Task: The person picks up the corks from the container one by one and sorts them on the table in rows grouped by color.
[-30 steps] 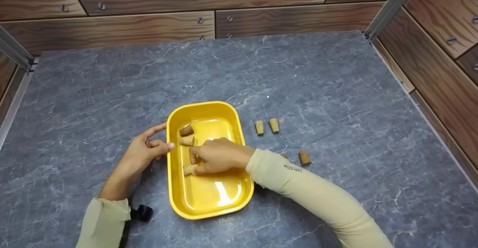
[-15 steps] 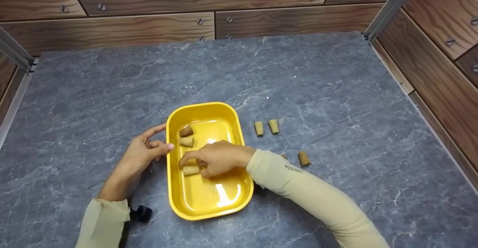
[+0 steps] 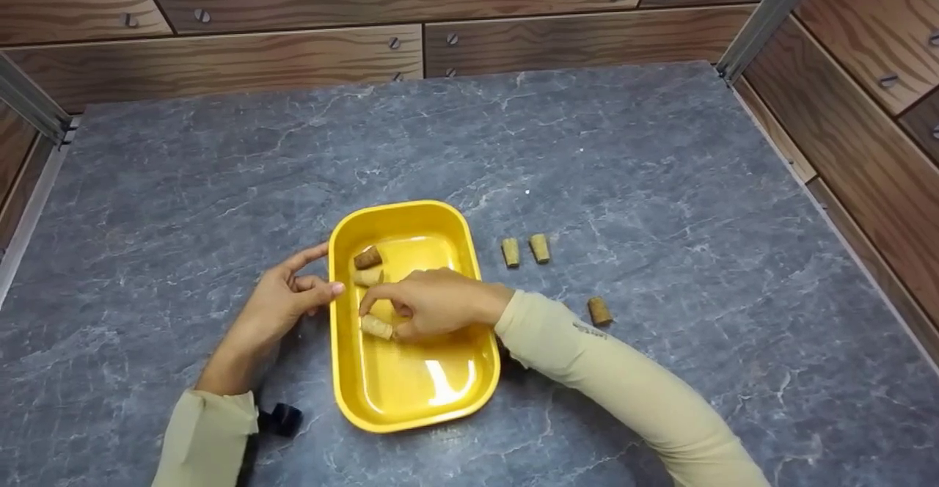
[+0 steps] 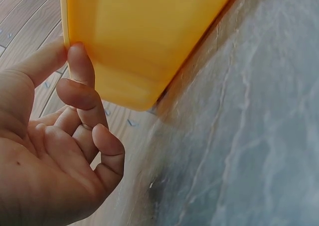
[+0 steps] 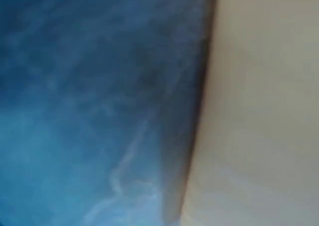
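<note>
In the head view a yellow tray stands on the table. At its left rim my left hand pinches the edge between thumb and index finger; the left wrist view shows this hand with its other fingers loosely curled below the tray wall. Inside the tray, my right hand pinches a pale cork between index finger and thumb, the cork lying slightly tilted. Above it a light cork and a dark brown cork lie along the left wall.
Right of the tray lie two tapered corks side by side and a darker cork near the right sleeve. Wood-patterned panels border the marbled table. The right wrist view is blurred, showing sleeve and tabletop.
My right index finger and thumb have closed in on the pale cork, which has tilted and shifted slightly up. The left hand stays at the rim.
</note>
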`<state>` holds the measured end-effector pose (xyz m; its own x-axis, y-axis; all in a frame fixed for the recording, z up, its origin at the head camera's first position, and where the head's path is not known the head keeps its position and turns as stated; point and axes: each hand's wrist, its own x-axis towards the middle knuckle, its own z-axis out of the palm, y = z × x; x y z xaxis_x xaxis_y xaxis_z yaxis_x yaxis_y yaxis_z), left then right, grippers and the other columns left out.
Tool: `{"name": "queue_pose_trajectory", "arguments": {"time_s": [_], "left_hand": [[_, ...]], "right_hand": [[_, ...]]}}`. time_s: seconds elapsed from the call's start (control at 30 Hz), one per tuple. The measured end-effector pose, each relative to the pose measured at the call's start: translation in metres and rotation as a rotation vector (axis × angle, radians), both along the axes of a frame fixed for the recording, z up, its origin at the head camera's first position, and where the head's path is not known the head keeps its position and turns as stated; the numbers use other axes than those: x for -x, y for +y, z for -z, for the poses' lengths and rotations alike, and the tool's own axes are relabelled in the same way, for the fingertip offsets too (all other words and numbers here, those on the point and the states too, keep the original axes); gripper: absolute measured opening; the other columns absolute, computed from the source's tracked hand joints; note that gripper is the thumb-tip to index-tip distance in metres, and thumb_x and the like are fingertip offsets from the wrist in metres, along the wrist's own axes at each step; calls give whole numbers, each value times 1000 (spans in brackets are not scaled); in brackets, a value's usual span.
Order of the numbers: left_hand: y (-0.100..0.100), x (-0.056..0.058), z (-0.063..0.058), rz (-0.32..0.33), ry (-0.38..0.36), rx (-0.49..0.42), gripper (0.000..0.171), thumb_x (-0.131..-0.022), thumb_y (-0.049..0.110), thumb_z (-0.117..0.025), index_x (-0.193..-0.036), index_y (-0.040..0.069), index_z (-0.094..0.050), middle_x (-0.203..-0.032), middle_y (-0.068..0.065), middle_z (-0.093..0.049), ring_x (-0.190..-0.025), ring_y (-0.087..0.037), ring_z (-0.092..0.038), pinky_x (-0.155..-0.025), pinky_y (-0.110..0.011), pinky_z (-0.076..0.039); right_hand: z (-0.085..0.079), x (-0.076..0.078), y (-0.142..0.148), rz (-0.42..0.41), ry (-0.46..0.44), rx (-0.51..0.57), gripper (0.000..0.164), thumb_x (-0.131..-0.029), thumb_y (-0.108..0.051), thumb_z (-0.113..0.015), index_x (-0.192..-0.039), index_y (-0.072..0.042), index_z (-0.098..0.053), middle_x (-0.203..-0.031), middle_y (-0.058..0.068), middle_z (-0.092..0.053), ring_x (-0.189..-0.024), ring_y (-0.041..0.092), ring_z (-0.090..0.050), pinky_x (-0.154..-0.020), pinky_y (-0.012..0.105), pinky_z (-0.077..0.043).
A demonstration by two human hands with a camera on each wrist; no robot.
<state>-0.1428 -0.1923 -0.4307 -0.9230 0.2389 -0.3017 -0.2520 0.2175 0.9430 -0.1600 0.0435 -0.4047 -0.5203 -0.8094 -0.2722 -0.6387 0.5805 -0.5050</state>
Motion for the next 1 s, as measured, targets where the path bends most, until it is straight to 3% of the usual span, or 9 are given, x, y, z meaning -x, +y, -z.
{"name": "queue_pose_trajectory", "arguments": {"time_s": [0.23, 0.4, 0.63, 0.83, 1.0], "left_hand": [[1, 1, 0, -1, 5, 10, 68, -88, 15, -71, -147, 9, -38, -63, 10, -58, -57, -5, -45, -58, -22, -39], [0, 1, 0, 0, 4, 3, 68, -88, 15, -70, -147, 9, -37, -64, 11, -60, -58, -5, -46, -58, -21, -40], [-1, 0, 0, 29, 26, 6, 68, -89, 15, -70, -148, 8, -36, -66, 11, -61, -59, -5, -47, -58, -22, -40], [-1, 0, 1, 11, 10, 5, 69, -88, 17, -71, -147, 10, -37, -64, 11, -58, -57, -6, -45, -57, -22, -38], [-1, -1, 0, 13, 12, -6, 69, -88, 16, -71, -147, 9, -36, -64, 11, -58, -58, -6, -45, -57, -22, -39]], "right_hand": [[-12, 0, 13, 38, -11, 79, 39, -88, -23, -70, -123, -21, -54, -72, -5, -51, -61, 7, -43, -58, 20, -34], [-26, -1, 27, 56, -38, 194, 39, -88, -25, -71, -122, -16, -55, -66, -7, -41, -58, 6, -36, -57, 19, -31], [-45, -6, 52, 131, -183, 412, 38, -87, -15, -72, -120, -8, -55, -64, -5, -33, -59, 6, -30, -59, 18, -29], [-57, -2, 85, 203, -224, 587, 41, -84, -6, -72, -120, 0, -54, -64, -4, -33, -57, 5, -29, -56, 16, -28], [-57, 5, 122, 309, -197, 618, 42, -83, -4, -73, -120, -1, -54, -64, -4, -35, -57, 4, -31, -55, 16, -29]]}}
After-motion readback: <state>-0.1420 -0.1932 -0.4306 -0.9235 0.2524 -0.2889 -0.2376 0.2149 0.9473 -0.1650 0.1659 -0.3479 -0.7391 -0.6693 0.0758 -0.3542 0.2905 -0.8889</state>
